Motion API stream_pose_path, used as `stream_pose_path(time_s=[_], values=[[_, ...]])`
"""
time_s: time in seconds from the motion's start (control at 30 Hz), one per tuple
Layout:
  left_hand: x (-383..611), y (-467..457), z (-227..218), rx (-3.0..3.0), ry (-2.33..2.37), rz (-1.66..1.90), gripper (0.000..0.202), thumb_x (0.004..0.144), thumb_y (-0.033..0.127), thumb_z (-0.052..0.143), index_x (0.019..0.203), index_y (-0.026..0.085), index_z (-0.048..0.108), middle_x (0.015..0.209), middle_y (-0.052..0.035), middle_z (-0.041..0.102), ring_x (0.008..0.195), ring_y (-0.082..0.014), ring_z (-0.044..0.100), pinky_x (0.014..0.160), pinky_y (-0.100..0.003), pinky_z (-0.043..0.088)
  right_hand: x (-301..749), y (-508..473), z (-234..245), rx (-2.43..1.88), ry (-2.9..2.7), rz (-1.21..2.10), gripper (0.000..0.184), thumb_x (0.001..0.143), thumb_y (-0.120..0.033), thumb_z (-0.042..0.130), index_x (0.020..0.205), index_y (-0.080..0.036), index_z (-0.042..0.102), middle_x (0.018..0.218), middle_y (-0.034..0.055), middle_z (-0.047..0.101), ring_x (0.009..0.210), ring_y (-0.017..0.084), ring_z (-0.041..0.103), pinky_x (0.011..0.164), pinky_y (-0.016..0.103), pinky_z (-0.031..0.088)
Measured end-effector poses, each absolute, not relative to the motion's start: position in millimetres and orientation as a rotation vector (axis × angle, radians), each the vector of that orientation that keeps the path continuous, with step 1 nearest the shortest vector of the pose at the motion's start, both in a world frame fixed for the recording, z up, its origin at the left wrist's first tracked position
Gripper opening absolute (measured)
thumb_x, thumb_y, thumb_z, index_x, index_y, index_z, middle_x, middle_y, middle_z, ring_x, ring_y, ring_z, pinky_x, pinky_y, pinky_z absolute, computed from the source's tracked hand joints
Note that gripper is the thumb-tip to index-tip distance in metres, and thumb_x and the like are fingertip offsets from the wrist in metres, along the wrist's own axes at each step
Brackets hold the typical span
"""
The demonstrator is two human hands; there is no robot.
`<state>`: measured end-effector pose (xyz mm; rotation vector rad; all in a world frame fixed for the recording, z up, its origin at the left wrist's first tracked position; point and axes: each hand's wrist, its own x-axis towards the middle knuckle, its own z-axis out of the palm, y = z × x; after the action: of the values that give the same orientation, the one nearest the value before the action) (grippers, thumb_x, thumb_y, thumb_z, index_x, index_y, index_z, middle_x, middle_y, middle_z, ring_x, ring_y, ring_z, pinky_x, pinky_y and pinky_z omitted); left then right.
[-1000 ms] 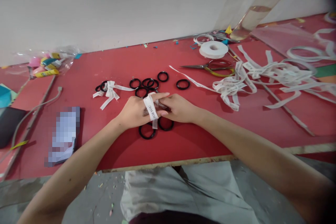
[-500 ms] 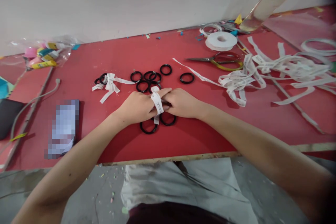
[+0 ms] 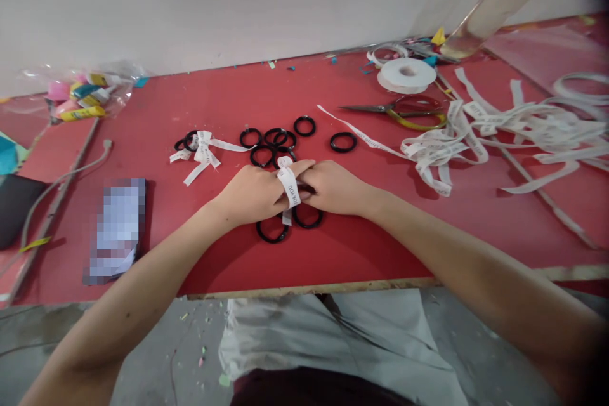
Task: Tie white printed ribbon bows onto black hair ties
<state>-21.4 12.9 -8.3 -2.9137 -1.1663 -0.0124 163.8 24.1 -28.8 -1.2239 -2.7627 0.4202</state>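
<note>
My left hand (image 3: 254, 193) and my right hand (image 3: 333, 187) meet at the middle of the red table (image 3: 228, 101), fingers curled together. A white printed ribbon (image 3: 288, 187) is wrapped over my left fingers, and both hands pinch it. Two black rings (image 3: 273, 233) lie just under my hands, partly hidden by them. Beyond my knuckles lie several loose black rings (image 3: 304, 125). At the left, a ring tied with a white ribbon bow (image 3: 202, 153) rests on the table.
Scissors (image 3: 399, 111) and a white ribbon spool (image 3: 406, 75) lie at the back right, beside a pile of cut ribbon strips (image 3: 499, 127). A phone (image 3: 117, 231) and a cable (image 3: 71, 174) sit at the left. A bag of coloured items (image 3: 80, 101) is far left.
The ribbon loop has slid toward my left fingertips and sits tighter. My hands stay pressed together; the view shifted slightly.
</note>
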Motion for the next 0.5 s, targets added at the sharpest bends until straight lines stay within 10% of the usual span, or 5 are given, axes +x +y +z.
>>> stream_pose_path(time_s=[0.5], values=[[-19.1,10.0,-8.9,-2.864,-1.274,0.018,0.058,0.099,0.049,0.034,0.146,0.016,0.041,0.083,-0.0081,0.076,0.066,-0.0205,0.069,0.052,-0.026,0.035,164.0,24.6,-27.3,-1.228,-2.753,0.442,0.017,0.085,-0.018,0.056,0.093,-0.011,0.069,0.088,0.0131,0.074,0.075,0.021,0.066,0.064,0.027,0.037]])
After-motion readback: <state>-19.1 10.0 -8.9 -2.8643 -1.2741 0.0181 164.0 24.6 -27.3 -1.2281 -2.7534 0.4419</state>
